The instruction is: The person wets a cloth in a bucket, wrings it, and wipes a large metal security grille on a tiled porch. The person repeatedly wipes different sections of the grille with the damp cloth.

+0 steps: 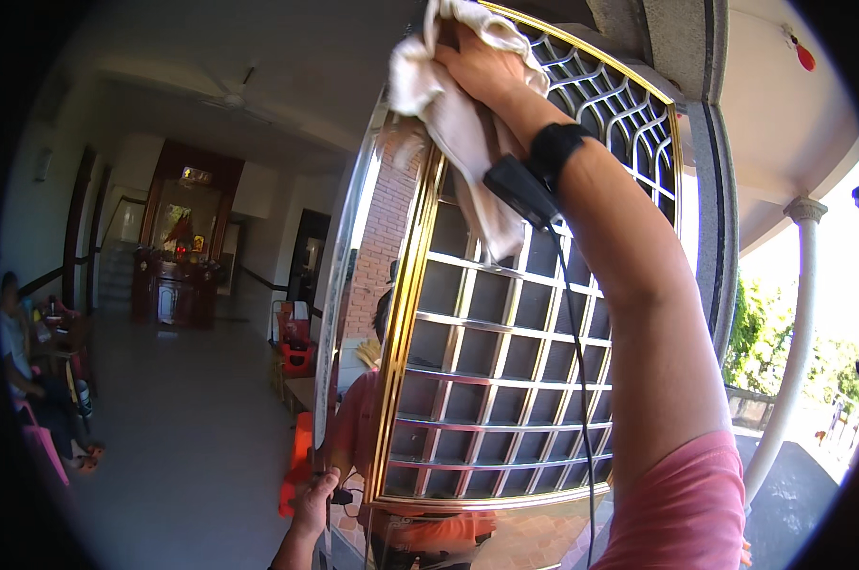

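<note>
My right hand (480, 68) is raised high and holds a pale cloth (465, 135) against the upper corner of a metal door (401, 299). The cloth hangs down over the gold trim and is partly blurred. A black band with a small box (522, 191) is strapped to my right wrist, and a cable runs down from it. Low on the door's free edge, my left hand (314, 499) grips the polished frame, its thumb showing and its other fingers hidden. Behind silver grille bars (500, 324) lies a dark panel. The shiny frame reflects a person and a brick wall.
Through the doorway, a person (23, 356) sits by a side table (62, 335) at the left. A wooden altar cabinet (176, 288) stands at the back. Red plastic stools (297, 456) are behind the door edge. A stone pillar (792, 342) rises outside at the right.
</note>
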